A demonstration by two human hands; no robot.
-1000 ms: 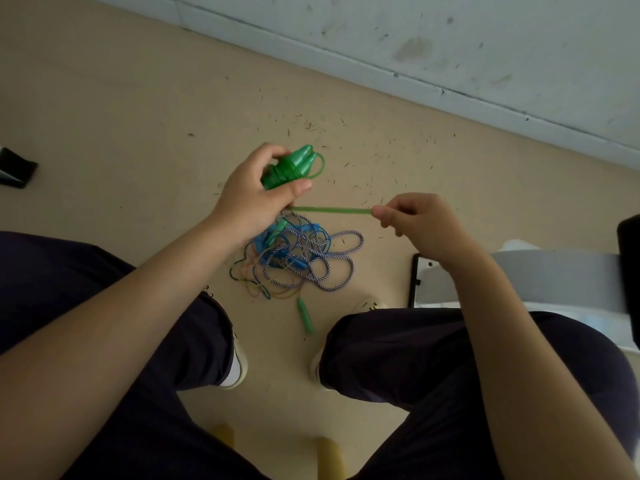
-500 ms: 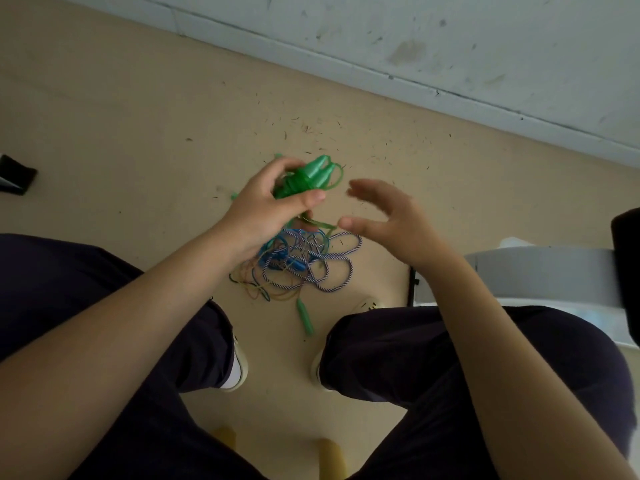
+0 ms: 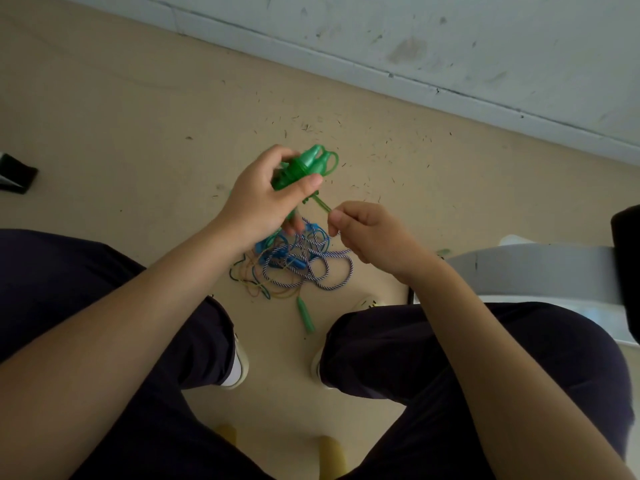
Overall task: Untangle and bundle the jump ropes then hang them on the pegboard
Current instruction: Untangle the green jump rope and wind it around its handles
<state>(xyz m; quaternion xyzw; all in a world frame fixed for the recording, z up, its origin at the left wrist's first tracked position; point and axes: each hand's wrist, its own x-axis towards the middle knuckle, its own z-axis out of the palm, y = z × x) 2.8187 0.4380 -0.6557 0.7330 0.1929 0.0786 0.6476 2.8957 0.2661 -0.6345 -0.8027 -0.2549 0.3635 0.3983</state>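
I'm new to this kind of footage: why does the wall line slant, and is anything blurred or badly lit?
Head view: the wide-angle lens and tilted head make the wall base run diagonally; light is soft and dim, without glare or hard shadows; the left hand gripping the green handles and the right hand look fairly sharp; the forearms at the edges look stretched.

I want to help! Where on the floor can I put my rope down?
Bare floor lies left of the rope pile, up to the wall. It is crowded between the shoes, where a green handle lies.
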